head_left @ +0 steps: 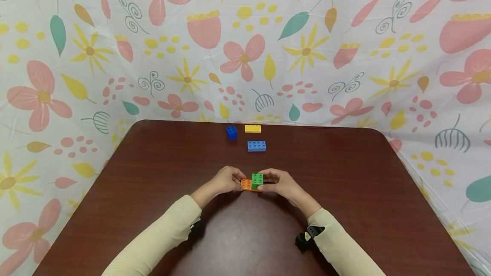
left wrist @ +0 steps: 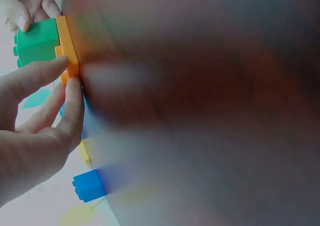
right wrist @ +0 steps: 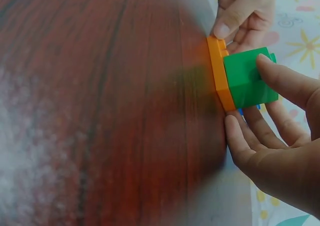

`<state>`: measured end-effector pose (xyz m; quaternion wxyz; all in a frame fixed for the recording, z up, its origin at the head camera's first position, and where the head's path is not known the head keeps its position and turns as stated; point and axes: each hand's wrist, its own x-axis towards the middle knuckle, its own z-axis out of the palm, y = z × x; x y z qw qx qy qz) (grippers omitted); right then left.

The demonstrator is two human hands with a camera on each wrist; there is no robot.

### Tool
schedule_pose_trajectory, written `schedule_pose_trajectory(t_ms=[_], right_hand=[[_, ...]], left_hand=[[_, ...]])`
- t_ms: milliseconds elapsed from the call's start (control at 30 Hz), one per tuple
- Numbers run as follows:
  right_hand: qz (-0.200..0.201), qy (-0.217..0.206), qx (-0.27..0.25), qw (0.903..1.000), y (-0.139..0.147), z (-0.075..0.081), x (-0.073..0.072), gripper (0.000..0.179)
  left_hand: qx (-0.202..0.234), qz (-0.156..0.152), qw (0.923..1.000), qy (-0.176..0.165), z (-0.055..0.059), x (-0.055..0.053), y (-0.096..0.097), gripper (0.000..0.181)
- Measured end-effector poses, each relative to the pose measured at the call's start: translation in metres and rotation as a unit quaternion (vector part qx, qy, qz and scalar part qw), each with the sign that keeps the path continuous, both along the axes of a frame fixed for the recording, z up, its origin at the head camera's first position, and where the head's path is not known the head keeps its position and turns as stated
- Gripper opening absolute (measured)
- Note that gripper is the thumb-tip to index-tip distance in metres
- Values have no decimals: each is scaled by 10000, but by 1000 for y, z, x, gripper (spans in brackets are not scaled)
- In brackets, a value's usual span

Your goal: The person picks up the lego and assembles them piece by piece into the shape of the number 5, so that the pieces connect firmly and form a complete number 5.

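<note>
A thin orange building brick [head_left: 246, 184] lies on the brown table in front of the person, with a green square brick [head_left: 257, 181] on its right half. At the orange brick's left end, the left hand [head_left: 226, 180] pinches it between thumb and fingers. The right hand [head_left: 283, 185] holds the green brick, its thumb [right wrist: 280, 78] against the near side. In the right wrist view, its other fingers curl about the far side and the orange brick's end. Studs show on the orange brick's uncovered left half.
Farther back on the table [head_left: 184, 152] are a dark blue square brick [head_left: 232, 133], a flat yellow brick [head_left: 252, 128] near the back edge and a longer light blue brick [head_left: 256, 146]. A flower-patterned cloth [head_left: 245, 54] hangs behind the table.
</note>
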<state>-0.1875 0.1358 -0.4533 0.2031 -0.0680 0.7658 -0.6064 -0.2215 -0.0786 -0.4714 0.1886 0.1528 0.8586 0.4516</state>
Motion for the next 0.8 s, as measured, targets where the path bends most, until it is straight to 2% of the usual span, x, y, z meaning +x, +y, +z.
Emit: schedule_pose_trajectory(t_ms=[100,267,367,467,600,667,800], right_hand=[[7,-20,-8,10000,0,0,0,43],[21,-48,-5,10000,0,-1,1,43],[12,-43,-6,10000,0,-1,1,43],[-28,-86,-12,10000,0,-1,1,42],[-64,-154,-45,9999,0,-1,1,42],[-62,-131,-67,9999,0,-2,1,42],[-34,-58,-103,9999,0,-2,1,43]], left_hand=[[14,-287,9996,-83,4,-4,-2,34],[85,-671,9964,-517,14,-12,-6,40],[246,-724,9946,-699,17,-20,-9,41],[421,-639,9943,-741,19,-29,-10,40],[520,-383,9967,-495,18,-42,-10,37],[566,-276,9977,-246,16,-50,-9,36],[603,-264,9973,315,13,-63,-5,35]])
